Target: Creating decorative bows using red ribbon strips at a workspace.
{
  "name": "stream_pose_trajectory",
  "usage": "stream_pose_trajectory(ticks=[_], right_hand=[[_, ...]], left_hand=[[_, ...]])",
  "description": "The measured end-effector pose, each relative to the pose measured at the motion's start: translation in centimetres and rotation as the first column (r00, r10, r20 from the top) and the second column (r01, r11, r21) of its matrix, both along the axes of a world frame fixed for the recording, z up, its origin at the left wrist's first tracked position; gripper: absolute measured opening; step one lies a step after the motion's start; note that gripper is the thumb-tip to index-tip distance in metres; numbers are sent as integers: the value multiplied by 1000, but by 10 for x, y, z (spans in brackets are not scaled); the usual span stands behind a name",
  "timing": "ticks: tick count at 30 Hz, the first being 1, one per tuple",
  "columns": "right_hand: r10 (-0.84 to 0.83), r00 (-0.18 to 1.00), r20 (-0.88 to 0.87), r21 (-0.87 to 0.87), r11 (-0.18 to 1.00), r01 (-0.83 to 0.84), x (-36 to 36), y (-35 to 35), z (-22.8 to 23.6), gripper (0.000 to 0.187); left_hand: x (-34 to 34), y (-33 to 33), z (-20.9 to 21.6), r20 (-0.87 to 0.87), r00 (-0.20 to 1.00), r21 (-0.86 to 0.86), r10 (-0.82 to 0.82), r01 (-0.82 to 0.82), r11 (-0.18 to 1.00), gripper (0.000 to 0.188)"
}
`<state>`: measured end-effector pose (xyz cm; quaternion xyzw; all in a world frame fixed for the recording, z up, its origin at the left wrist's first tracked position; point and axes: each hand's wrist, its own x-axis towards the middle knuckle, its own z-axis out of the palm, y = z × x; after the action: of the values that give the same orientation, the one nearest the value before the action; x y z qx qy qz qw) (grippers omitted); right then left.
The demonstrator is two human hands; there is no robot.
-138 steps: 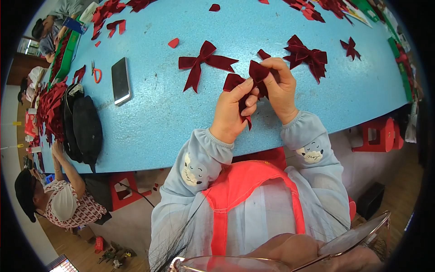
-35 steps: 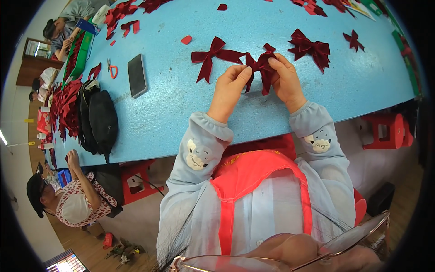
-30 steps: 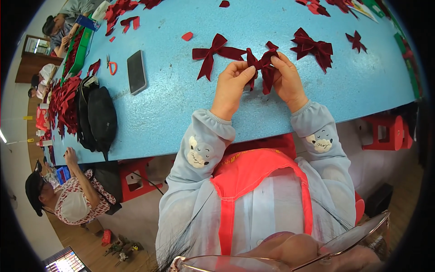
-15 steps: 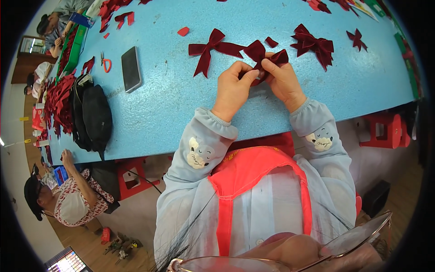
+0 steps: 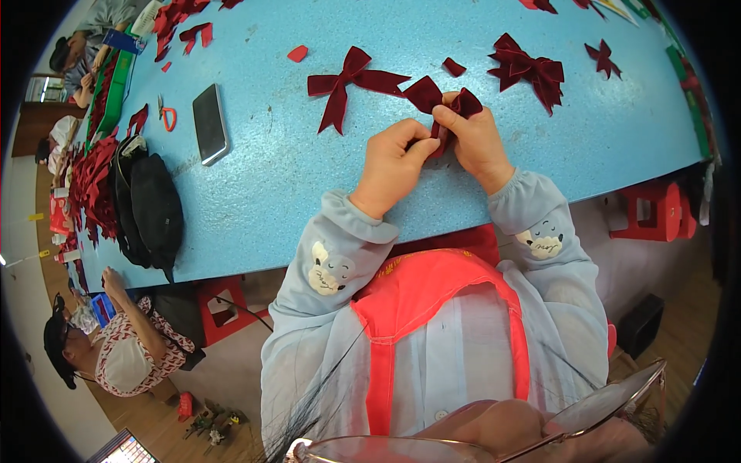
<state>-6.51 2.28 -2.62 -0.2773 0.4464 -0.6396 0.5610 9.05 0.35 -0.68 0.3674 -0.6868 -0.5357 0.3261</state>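
Note:
Between both hands, above the blue table [image 5: 270, 201], is a dark red velvet bow [image 5: 423, 94]. My left hand [image 5: 392, 160] pinches a strip of its ribbon low down, thumb against fingers. My right hand [image 5: 477, 143] grips the middle of the bow, its thumb pressed over the folds; the fingers behind are partly hidden. One finished-looking bow [image 5: 351, 79] with two tails lies just left of the hands. To their right rests a pile of bows [image 5: 529, 71]. A small ribbon scrap [image 5: 454, 67] lies beyond my fingers.
At left are a phone [image 5: 210, 123], orange-handled scissors [image 5: 167, 116], a black pouch [image 5: 157, 204] and a heap of red ribbon [image 5: 94, 185]. A smaller bow [image 5: 603, 59] lies far right. A co-worker [image 5: 123, 339] sits at the left edge. A red stool [image 5: 652, 212] stands at right.
My left hand has drawn down and slightly left, pulling a ribbon strip away from the bow's middle. My right hand stays on the bow. The whole view has shifted slightly.

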Motion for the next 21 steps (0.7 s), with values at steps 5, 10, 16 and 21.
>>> stream_pose_trajectory(ticks=[5,10,16,21], right_hand=[[113,987,-114,-1,994,-114,-1,1,9,20],[198,910,-364,11,978,-208,8,3,24,18],[256,874,-412,-14,958,-287,10,9,15,20],[281,934,-220,79,960,-270,14,11,25,19]], left_hand=[[12,-1,-1,-78,996,231,-34,52,972,11],[13,-8,2,-144,966,296,216,-166,941,18],[5,-5,19,-189,964,391,185,-99,915,23],[10,-7,2,-109,953,257,283,-248,934,22]])
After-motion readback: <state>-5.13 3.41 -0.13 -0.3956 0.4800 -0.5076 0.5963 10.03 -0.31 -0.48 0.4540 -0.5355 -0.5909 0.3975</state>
